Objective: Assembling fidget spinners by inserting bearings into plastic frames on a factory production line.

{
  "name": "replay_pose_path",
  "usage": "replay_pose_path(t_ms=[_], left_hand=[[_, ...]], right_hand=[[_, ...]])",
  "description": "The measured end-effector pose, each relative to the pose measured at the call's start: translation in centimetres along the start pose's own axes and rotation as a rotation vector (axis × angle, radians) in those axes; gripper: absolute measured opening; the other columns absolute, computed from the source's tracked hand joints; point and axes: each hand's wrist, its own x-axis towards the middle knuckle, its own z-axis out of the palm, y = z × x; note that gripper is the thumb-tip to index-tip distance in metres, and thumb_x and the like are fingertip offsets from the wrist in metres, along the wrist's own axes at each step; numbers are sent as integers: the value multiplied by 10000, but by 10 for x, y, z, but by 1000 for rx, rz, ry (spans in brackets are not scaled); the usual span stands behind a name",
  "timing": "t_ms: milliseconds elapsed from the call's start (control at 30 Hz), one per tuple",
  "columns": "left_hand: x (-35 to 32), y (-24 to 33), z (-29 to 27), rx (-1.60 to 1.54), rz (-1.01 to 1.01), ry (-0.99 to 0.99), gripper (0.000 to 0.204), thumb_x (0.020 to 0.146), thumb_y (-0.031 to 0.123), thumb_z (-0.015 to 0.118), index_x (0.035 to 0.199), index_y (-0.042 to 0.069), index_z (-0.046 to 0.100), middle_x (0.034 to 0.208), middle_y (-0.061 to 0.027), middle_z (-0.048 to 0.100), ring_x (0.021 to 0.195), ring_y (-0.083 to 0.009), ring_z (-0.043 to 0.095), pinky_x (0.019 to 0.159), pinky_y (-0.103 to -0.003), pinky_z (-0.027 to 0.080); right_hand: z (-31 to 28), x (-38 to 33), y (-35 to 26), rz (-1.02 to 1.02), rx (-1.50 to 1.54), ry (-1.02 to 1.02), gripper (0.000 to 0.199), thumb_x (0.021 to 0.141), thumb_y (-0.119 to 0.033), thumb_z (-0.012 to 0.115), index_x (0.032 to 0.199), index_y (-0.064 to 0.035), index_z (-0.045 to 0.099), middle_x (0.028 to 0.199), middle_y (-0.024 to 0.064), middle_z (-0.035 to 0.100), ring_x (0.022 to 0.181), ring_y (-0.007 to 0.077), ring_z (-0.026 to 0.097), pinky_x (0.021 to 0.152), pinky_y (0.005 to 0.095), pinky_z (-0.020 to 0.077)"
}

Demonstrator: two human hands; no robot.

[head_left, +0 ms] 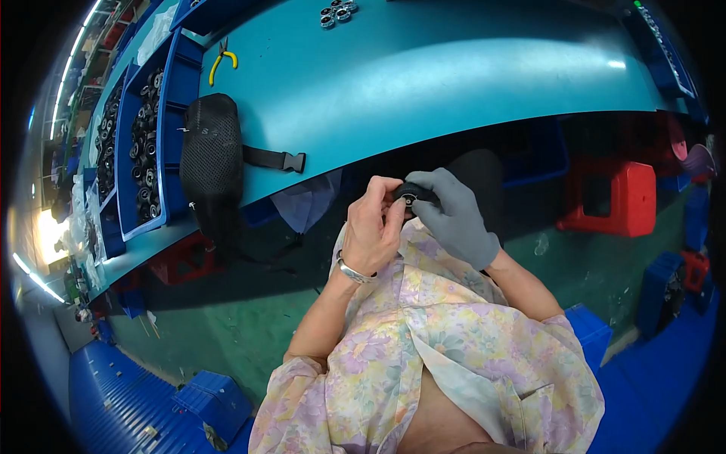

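Both of my hands meet over my lap, just off the near edge of the table. Between them is a small round black part with a pale ring and centre (409, 200), perhaps a small wheel; its exact kind is unclear. My bare left hand (372, 225), with a metal bracelet at the wrist, pinches it from the left with thumb and fingers. My right hand (455, 216), in a grey glove, closes on it from the right. Fingers cover much of the part.
On the teal table (393, 98) lie a black mesh bag (212, 147) with a buckle strap, yellow-handled pliers (224, 63) and several small round metal-and-black parts (337, 13). Blue trays (161, 151) of black parts stand at left. A red stool (631, 198) stands at right.
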Motion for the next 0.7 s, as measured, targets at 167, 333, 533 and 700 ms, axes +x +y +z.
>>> replay_pose_path(t_ms=[167,333,533,700], left_hand=[[-12,7,13,224,34,120,102,910,-34,544,997,-45,492,842,-91,654,701,-134,668,619,-239,530],[-9,-8,12,-329,-194,82,138,946,-31,509,1079,-48,476,952,-114,642,752,-139,663,649,-239,545],[-8,-7,-2,-199,-176,-66,117,956,3,505,1061,-49,507,883,-111,666,720,-143,677,638,-252,553],[-10,-1,1,-126,-268,-69,133,978,45,499,1073,-44,528,885,-105,665,712,-141,669,629,-261,544]], right_hand=[[6,-6,0,-85,-148,10,313,805,10,624,1111,-43,588,915,131,584,767,275,604,666,339,493],[12,-8,6,82,87,82,320,815,-21,650,1128,-38,586,914,120,602,760,225,613,674,325,494],[-6,1,0,120,74,-122,247,835,-44,646,1079,-18,617,899,103,611,756,204,614,670,312,489],[-3,-2,4,-1,-44,-95,328,811,-41,657,1136,-43,610,901,92,602,770,201,609,677,307,486]])
